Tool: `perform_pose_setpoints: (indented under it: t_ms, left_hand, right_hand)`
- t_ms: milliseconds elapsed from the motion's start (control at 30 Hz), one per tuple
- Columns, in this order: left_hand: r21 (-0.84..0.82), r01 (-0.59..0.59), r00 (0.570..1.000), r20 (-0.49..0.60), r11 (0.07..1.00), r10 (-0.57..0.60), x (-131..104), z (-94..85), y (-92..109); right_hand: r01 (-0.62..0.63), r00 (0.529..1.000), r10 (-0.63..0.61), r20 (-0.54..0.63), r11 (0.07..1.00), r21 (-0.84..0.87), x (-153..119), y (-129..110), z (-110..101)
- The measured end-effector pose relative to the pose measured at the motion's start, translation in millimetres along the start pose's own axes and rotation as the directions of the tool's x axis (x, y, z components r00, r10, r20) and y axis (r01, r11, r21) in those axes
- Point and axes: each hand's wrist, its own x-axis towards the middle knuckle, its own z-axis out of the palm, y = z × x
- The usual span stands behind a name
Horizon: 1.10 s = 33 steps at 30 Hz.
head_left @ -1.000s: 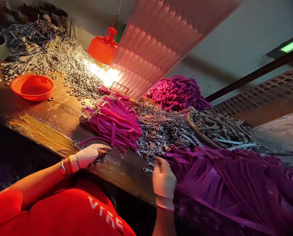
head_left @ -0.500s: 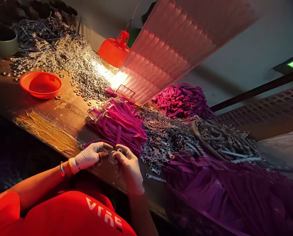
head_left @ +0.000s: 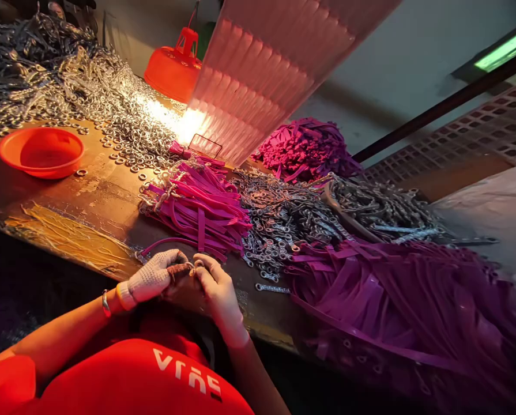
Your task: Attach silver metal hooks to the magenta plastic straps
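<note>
My left hand (head_left: 151, 276), in a dotted white glove with brown wrapping at the thumb, is closed in a pinch. My right hand (head_left: 218, 291), also pale-covered, pinches from the other side, and the fingertips of both nearly meet. A small metal ring (head_left: 192, 269) shows between them, partly hidden by the fingers. Just beyond the hands a purple strap (head_left: 165, 241) curves over the table edge area. Behind it lies a bundle of magenta straps (head_left: 201, 210) with metal chain ends.
A red bowl (head_left: 41, 167) and yellow cords (head_left: 67, 239) are on the left. Metal rings and chains (head_left: 123, 127) heap under a red lamp (head_left: 171, 72), beside a hanging translucent sheet (head_left: 258, 75). More chain pieces (head_left: 283, 225) and purple straps (head_left: 391, 300) lie on the right.
My hands have drawn closer together, and the ring seen at my right fingertips now sits between both hands. The view has shifted, so the table things appear further left and higher.
</note>
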Motion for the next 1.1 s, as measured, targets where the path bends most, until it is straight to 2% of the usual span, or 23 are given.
perform_pose_setpoints:
  t_ms: [67,133,200,267,333,433,500,567,633,700,733,800,867,900,967,1033,1100]
  left_hand:
    - [-0.180,0.184,0.980,0.112,0.966,-0.166,-0.4,3.4,2.4]
    - [-0.235,0.302,0.944,0.213,0.924,-0.254,0.4,5.5,3.6]
    - [-0.220,0.390,0.900,0.294,0.894,-0.321,1.4,6.3,3.4]
    - [-0.174,0.447,0.861,0.350,0.878,-0.369,1.2,6.2,2.7]
    - [-0.109,0.435,0.863,0.334,0.894,-0.380,-1.0,5.4,3.0]
    - [0.005,0.351,0.908,0.241,0.936,-0.342,-6.4,3.6,6.3]
    - [0.098,0.292,0.915,0.262,0.951,-0.308,-9.0,2.9,8.3]
    - [0.132,0.258,0.903,0.319,0.957,-0.287,-9.5,3.7,7.5]
    - [0.040,0.292,0.909,0.300,0.956,-0.290,-7.8,6.5,3.7]
    - [-0.127,0.339,0.926,0.219,0.932,-0.307,-4.7,10.8,-1.5]
    - [-0.191,0.345,0.932,0.183,0.919,-0.312,-2.8,13.1,-3.8]
    - [-0.217,0.337,0.939,0.151,0.916,-0.310,2.2,17.0,-6.2]
    - [-0.078,0.308,0.943,0.157,0.948,-0.293,10.6,17.7,-4.0]
    - [0.045,0.252,0.956,0.147,0.967,-0.255,16.7,15.9,-0.8]
    - [0.343,0.040,0.992,0.102,0.938,-0.080,33.3,7.1,9.6]
    - [0.607,-0.175,0.983,0.069,0.775,0.168,54.1,-8.4,24.0]
    - [0.795,-0.249,0.942,0.067,0.553,0.328,74.9,-27.2,39.5]
  right_hand:
    - [0.195,0.980,-0.197,0.000,0.968,-0.156,-6.8,2.0,-5.9]
    - [0.392,0.920,-0.376,0.110,0.880,-0.268,-11.7,3.5,-12.0]
    - [0.522,0.852,-0.464,0.244,0.788,-0.326,-14.5,3.2,-17.1]
    - [0.574,0.818,-0.477,0.321,0.720,-0.390,-16.4,0.2,-21.0]
    - [0.554,0.833,-0.440,0.336,0.673,-0.490,-18.8,-5.7,-24.3]
    - [0.458,0.889,-0.310,0.338,0.643,-0.614,-24.0,-16.5,-27.5]
    - [0.407,0.909,-0.222,0.354,0.664,-0.627,-27.9,-21.6,-26.3]
    - [0.374,0.918,-0.183,0.351,0.692,-0.617,-32.1,-23.0,-20.4]
    - [0.332,0.942,-0.214,0.257,0.686,-0.647,-36.9,-20.5,-9.9]
    - [0.277,0.955,-0.275,0.111,0.699,-0.660,-42.1,-15.0,1.8]
    - [0.247,0.959,-0.277,0.051,0.739,-0.627,-44.4,-11.6,6.3]
    - [0.186,0.978,-0.210,0.009,0.847,-0.497,-47.0,-3.7,9.7]
    - [0.122,0.992,-0.130,0.006,0.909,-0.398,-46.0,5.0,4.3]
    - [0.103,0.993,-0.117,-0.014,0.917,-0.386,-44.1,9.4,-0.9]
    - [0.102,0.985,-0.147,-0.085,0.913,-0.394,-36.9,17.1,-12.6]
    - [0.139,0.968,-0.213,-0.133,0.895,-0.424,-25.0,21.0,-21.1]
    - [0.192,0.953,-0.284,-0.106,0.837,-0.513,-7.6,19.1,-22.3]
